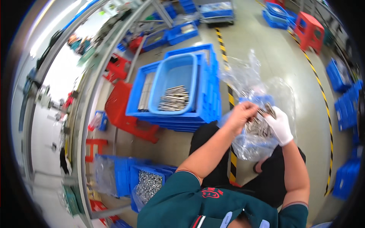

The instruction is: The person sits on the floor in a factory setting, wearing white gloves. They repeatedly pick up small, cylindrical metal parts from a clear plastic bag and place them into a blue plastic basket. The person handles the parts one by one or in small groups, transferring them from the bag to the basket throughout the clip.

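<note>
A bundle of thin metal rods (257, 127) sits inside a clear plastic bag (251, 140) over the person's lap, the rods' long axes running roughly from lower left to upper right. The bare left hand (240, 115) pinches the rod ends; the white-gloved right hand (279, 125) is closed around the bundle. Beyond, a light-blue tub (173, 72) holds similar rods atop stacked blue crates (207, 110).

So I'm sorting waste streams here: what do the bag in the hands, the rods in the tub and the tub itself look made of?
The bag looks like thin clear plastic film: see-through, crinkled, glinting. The rods look like bare metal: grey, shiny, straight. The tub looks like moulded hard plastic: even light blue, smooth walls, rounded rim. The right hand wears a white glove, probably knit fabric, though too blurred to confirm.
</note>
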### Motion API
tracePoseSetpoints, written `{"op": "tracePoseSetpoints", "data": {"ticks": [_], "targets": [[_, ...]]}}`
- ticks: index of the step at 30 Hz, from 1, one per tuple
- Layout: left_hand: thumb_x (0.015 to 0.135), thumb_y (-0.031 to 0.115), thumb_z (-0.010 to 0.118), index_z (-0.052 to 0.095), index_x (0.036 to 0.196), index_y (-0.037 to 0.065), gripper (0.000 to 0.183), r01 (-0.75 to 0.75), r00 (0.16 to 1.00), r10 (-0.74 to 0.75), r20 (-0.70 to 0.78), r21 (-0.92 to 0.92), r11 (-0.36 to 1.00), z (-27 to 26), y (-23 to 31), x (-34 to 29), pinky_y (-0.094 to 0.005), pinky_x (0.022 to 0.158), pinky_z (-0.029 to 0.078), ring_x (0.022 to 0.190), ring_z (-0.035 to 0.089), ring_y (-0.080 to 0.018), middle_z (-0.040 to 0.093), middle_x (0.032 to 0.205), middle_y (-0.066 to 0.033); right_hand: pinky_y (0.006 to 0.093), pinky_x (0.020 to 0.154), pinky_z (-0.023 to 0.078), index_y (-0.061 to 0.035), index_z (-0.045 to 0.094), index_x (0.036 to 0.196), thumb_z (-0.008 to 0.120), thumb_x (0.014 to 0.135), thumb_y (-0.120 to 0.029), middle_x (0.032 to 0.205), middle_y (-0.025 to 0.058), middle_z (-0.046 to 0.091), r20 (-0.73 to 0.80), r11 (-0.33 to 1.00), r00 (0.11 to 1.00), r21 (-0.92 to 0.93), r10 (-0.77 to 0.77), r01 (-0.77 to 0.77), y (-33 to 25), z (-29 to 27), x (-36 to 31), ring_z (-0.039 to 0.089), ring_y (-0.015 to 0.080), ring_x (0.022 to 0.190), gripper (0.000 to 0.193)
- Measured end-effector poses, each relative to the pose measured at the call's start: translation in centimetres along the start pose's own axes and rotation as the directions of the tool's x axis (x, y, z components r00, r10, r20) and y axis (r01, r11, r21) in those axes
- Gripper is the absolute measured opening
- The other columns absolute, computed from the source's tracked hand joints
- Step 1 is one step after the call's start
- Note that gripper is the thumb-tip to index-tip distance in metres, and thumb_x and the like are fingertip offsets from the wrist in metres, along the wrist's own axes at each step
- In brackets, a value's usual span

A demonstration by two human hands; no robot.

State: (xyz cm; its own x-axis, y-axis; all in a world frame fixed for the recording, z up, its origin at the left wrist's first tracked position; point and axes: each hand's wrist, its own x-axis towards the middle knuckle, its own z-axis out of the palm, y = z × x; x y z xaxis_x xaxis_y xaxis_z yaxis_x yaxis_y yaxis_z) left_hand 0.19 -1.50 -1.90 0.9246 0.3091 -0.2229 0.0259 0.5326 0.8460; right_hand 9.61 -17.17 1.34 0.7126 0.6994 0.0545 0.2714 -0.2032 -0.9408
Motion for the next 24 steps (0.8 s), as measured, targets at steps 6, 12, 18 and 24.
{"op": "tracePoseSetpoints", "data": {"ticks": [6, 12, 18, 24], "targets": [[0.081, 0.016, 0.071, 0.063, 0.082, 0.003, 0.015, -0.048, 0.998, 0.036, 0.054, 0.246, 0.968, 0.3, 2.7, -1.6, -0.0207, 0.058, 0.040, 0.064, 0.054, -0.0057, 0.061, 0.071, -0.0012, 0.0273, 0.058, 0.043, -0.0009, 0.059, 0.081, 0.066, 0.080, -0.008, 0.066, 0.0061, 0.056, -0.012, 0.996, 1.000, -0.089, 0.020, -0.020, -0.2, 0.1, -0.6, 0.049, 0.0105, 0.060, 0.010], [0.081, 0.016, 0.072, 0.064, 0.079, 0.001, 0.018, -0.003, 0.999, -0.013, 0.048, 0.330, 0.944, 0.3, 2.8, -1.5, -0.0219, 0.057, 0.042, 0.061, 0.054, -0.0068, 0.061, 0.067, -0.0021, 0.0260, 0.056, 0.042, -0.0011, 0.058, 0.082, 0.066, 0.080, -0.006, 0.066, 0.0031, 0.055, -0.020, 0.996, 1.000, -0.087, -0.014, 0.013, -0.1, 0.3, -1.1, 0.048, 0.0087, 0.060, 0.010], [0.082, 0.014, 0.071, 0.064, 0.083, -0.002, 0.017, -0.128, 0.984, 0.082, 0.160, 0.302, 0.945, -0.2, 1.8, -1.3, -0.0231, 0.062, 0.045, 0.069, 0.057, -0.0086, 0.063, 0.075, -0.0038, 0.0231, 0.048, 0.037, -0.0030, 0.058, 0.081, 0.065, 0.083, -0.009, 0.063, -0.0009, 0.053, 0.051, 0.981, 0.987, 0.112, 0.153, -0.158, -0.2, 0.4, -1.1, 0.045, 0.0047, 0.054, 0.010], [0.083, 0.013, 0.068, 0.065, 0.086, -0.002, 0.016, -0.130, 0.989, 0.090, 0.117, 0.395, 0.910, -0.2, 1.9, -1.6, -0.0235, 0.065, 0.046, 0.071, 0.057, -0.0082, 0.063, 0.076, -0.0036, 0.0228, 0.048, 0.038, -0.0026, 0.057, 0.083, 0.063, 0.085, -0.013, 0.062, -0.0010, 0.052, 0.083, 0.948, 0.976, 0.235, 0.199, -0.213, -0.6, 0.6, -0.9, 0.047, 0.0055, 0.052, 0.012]]}}
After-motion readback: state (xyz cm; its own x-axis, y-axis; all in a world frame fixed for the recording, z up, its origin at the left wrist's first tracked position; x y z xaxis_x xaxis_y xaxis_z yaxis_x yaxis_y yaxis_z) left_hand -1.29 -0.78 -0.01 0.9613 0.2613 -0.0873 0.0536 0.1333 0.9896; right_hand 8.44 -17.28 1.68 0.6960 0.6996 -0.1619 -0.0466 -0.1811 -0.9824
